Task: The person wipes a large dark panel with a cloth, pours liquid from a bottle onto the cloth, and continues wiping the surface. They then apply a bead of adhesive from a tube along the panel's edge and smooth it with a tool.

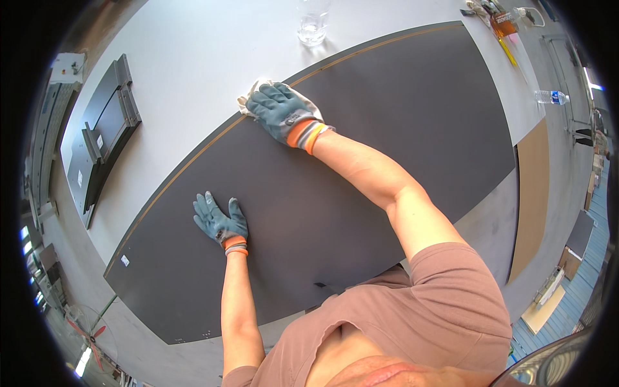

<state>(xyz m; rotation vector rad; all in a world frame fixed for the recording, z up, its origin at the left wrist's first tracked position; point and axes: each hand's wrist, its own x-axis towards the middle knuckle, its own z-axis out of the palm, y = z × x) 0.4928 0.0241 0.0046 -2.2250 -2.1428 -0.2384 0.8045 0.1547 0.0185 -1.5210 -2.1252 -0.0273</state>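
Dark grey flat panel (361, 187) with a curved far edge, lying face up across the bench (174, 97) directly in front of the person; a narrow brown strip (211, 141) follows the curved edge, and a small white label (125, 260) sits near the left corner. The right hand (282, 113), in a blue-grey coated work glove with an orange and striped cuff, presses a whitish cloth (311, 103) against the panel at the far edge; the cloth protrudes on both sides of the glove and partly covers the strip; whether the fingers clench it cannot be told, since the palm is hidden. The left hand (219, 218), in a matching glove, lies palm down on the left part of the panel, fingers extended and thumb apart, grasping nothing. Beyond the far edge, near its middle, a clear transparent container (312, 29) stands on the bench; to the left, apart from the panel, lies a group of smaller dark panels (106, 129) with raised rails; at the far right are a bottle of amber liquid (503, 26) and, just beside it, a slim yellow object (509, 53); nearer along the right side, a clear plastic bottle (551, 97) with a blue label; closer still, a brown sheet (532, 187); at lower left, a fan (90, 338) with red blades.
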